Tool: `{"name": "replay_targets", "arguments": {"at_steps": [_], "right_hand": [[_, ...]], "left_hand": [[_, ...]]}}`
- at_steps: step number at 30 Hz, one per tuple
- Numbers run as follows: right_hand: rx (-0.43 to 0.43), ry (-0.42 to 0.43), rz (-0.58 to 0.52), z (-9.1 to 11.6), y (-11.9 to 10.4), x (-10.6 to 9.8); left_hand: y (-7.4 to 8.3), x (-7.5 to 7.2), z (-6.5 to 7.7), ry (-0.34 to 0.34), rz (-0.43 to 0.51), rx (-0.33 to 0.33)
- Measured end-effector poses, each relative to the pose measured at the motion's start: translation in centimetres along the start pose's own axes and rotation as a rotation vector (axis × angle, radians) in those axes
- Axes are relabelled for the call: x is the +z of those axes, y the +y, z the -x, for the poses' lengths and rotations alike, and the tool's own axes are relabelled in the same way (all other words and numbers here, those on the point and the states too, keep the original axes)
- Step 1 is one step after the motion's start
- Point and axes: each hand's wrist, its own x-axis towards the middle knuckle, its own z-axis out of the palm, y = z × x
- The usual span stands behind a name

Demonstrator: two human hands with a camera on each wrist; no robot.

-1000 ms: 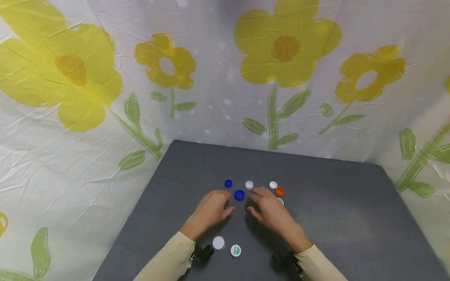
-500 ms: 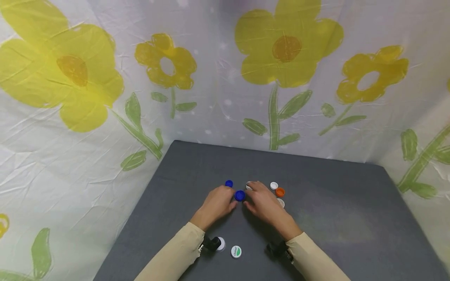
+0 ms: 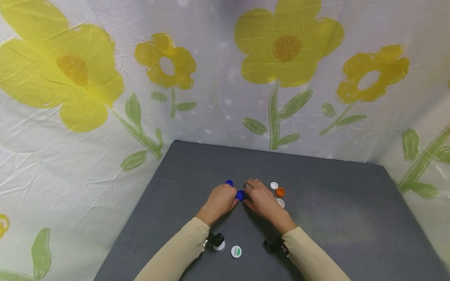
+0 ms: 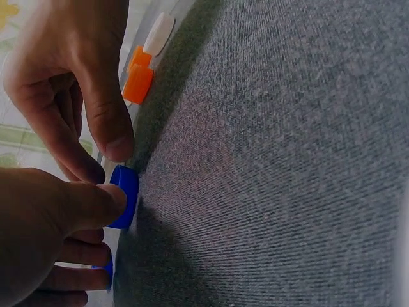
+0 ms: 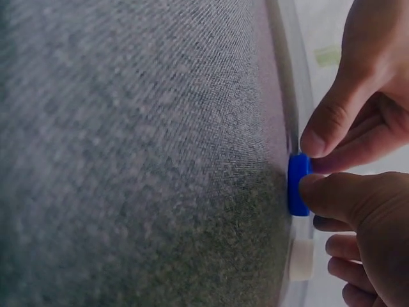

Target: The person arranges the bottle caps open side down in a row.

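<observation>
A blue bottle cap lies on the grey table between the two hands. My left hand is at its left side, its thumb and curled forefinger pinching the cap's edge; the fingers behind are partly hidden. Beside those fingers is a smaller blue cap. My right hand reaches in from the other side, fingers bent, fingertips close against the cap's rim; in the left wrist view its thumb stands a little apart from the cap. A white cap is mostly covered by the right fingers.
Right of the right hand lie a white cap, an orange cap and another white cap. Nearer the person are a white cap with a green mark and a white lid partly under the left wrist camera. A flowered curtain surrounds the table.
Both hands have moved inward to the larger blue cap. The right fingers now cover most of the white cap behind it, and the left hand partly hides the smaller blue cap.
</observation>
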Motion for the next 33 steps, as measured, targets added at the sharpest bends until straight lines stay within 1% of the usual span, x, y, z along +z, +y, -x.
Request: {"name": "replay_targets", "arguments": {"at_steps": [3, 6, 11, 16, 20, 25, 28, 33], "right_hand": [[0.008, -0.014, 0.007, -0.2, 0.1, 0.3], [0.022, -0.022, 0.012, -0.4, 0.2, 0.6], [0.049, -0.04, 0.023, -0.4, 0.2, 1.0], [0.06, -0.037, 0.018, -0.2, 0.1, 1.2], [0.055, -0.031, 0.016, 0.0, 0.0, 1.2], [0.041, -0.01, -0.025, 0.5, -0.2, 0.8], [0.047, 0.002, -0.05, 0.8, -0.3, 0.3], [0.058, 0.028, -0.042, 1.3, -0.7, -0.6]], "left_hand": [[0.0, 0.2, -0.2, -0.01, -0.025, 0.009], [0.0, 0.4, -0.3, -0.016, -0.039, 0.003], [0.1, 0.7, -0.5, -0.017, -0.042, -0.009], [0.1, 0.7, -0.5, -0.019, -0.048, -0.023], [0.1, 0.8, -0.2, -0.016, -0.031, -0.031], [0.1, 0.6, 0.1, 0.001, 0.001, -0.012], [0.2, 0.3, 0.3, 0.019, 0.016, 0.003], [0.5, -0.5, 0.5, 0.049, 0.051, 0.019]]}}
